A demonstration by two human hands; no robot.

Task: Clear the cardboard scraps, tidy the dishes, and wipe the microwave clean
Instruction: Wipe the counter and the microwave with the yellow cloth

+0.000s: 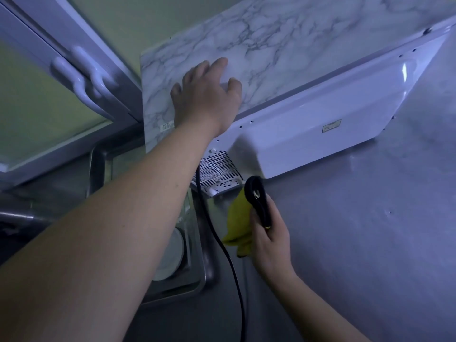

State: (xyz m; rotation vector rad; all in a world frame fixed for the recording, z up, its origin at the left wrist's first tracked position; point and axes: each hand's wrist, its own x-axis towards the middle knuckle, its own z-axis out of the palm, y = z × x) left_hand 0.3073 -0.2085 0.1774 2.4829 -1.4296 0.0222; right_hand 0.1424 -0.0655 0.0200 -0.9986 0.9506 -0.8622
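Closest to me, the bare L forearm [111,230] reaches up; left hand [207,99] lies flat, fingers spread, on the marble-patterned top of the white microwave [320,124], which sits on the grey steel counter [370,243]; right hand [269,238] grips the black power plug [256,196] w/ a crumpled yellow cloth [238,218] bunched against it; round white plate [172,253] in the steel sink [209,272].
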